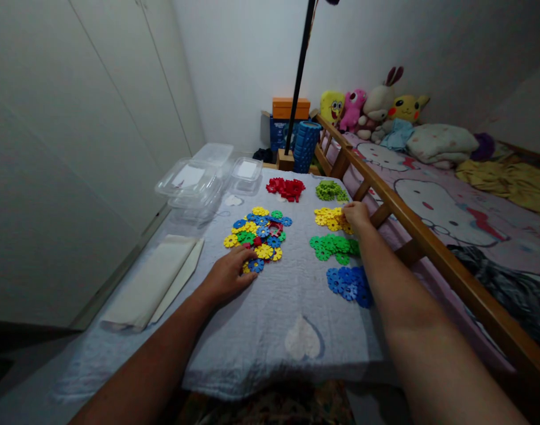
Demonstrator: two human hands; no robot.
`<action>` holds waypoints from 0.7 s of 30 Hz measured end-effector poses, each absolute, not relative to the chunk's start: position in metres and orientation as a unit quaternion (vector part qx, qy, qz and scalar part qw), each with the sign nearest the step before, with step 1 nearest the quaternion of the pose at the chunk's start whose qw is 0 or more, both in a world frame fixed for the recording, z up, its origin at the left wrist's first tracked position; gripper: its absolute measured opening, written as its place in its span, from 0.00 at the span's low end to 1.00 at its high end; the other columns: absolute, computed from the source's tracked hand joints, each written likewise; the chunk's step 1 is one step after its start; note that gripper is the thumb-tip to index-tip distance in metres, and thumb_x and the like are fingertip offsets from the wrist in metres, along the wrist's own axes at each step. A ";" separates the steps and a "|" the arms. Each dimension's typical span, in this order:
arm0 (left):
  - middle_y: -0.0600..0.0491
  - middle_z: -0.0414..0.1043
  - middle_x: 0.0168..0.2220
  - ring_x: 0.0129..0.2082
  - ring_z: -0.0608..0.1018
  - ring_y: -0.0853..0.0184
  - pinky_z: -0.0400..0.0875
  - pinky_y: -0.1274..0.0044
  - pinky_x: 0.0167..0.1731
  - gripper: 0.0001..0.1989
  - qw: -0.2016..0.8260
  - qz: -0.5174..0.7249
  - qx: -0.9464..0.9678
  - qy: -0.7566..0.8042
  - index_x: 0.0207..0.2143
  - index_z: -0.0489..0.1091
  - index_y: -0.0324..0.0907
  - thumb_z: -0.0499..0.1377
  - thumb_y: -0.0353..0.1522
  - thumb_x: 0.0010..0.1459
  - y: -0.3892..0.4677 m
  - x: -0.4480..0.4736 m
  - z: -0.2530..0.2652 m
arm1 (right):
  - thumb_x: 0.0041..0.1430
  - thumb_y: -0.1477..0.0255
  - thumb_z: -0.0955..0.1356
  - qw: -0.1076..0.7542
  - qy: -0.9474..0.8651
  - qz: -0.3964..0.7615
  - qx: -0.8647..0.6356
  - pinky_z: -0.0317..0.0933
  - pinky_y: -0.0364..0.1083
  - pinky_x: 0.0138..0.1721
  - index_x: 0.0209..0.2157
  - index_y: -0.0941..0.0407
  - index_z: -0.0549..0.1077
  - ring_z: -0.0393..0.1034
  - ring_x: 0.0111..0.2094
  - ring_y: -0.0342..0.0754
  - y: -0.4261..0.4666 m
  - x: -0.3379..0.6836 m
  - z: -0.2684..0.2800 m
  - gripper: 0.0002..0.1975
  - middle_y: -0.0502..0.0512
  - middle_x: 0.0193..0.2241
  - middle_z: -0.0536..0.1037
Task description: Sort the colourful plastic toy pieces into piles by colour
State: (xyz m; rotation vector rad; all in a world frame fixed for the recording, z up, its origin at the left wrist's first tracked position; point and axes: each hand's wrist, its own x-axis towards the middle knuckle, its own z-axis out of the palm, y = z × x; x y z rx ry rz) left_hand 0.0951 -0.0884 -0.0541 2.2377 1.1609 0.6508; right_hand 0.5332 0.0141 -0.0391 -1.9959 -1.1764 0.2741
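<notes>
My left hand (229,273) rests at the near left edge of a mixed pile of plastic snowflake discs (263,232). Its thumb is apart from the fingers, whose tips touch the discs. At the far right, my right hand (356,213) has its fingers drawn together at the edge of the yellow snowflake discs (328,218); what they pinch, if anything, is hidden. Below that pile lie green discs (330,245), then blue discs (348,283), partly behind my right forearm. Light green pieces (330,190) and red pieces (286,188) form separate heaps farther back.
Clear plastic boxes (194,183) and a small lidded box (246,170) stand at the back left. A folded cream cloth (152,283) lies on the left of the cloth-covered table (261,330). A wooden bed rail (385,200) borders the right side; a black pole (300,77) rises behind.
</notes>
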 end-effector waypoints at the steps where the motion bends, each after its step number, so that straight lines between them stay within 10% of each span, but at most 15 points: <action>1: 0.49 0.75 0.47 0.45 0.78 0.60 0.73 0.68 0.49 0.16 0.266 0.241 0.828 0.431 0.47 0.74 0.45 0.64 0.33 0.55 -0.089 0.095 -0.054 | 0.50 0.82 0.64 0.392 -0.455 0.104 -0.793 0.55 0.43 0.30 0.24 0.57 0.67 0.61 0.22 0.40 0.012 0.532 -0.038 0.07 0.46 0.16 0.65; 15: 0.50 0.72 0.42 0.36 0.75 0.64 0.71 0.72 0.39 0.09 0.233 0.255 0.812 0.471 0.39 0.72 0.44 0.65 0.33 0.55 -0.088 0.102 -0.050 | 0.56 0.75 0.68 0.232 -0.715 0.221 -0.622 0.58 0.43 0.35 0.32 0.56 0.75 0.69 0.31 0.44 -0.076 0.364 -0.013 0.02 0.50 0.30 0.78; 21: 0.52 0.70 0.41 0.33 0.75 0.67 0.71 0.74 0.35 0.08 0.233 0.283 0.803 0.470 0.38 0.71 0.44 0.64 0.34 0.56 -0.087 0.103 -0.053 | 0.57 0.72 0.72 0.167 -0.724 0.179 -0.645 0.57 0.44 0.37 0.47 0.57 0.73 0.71 0.38 0.49 -0.097 0.329 -0.025 0.16 0.56 0.38 0.80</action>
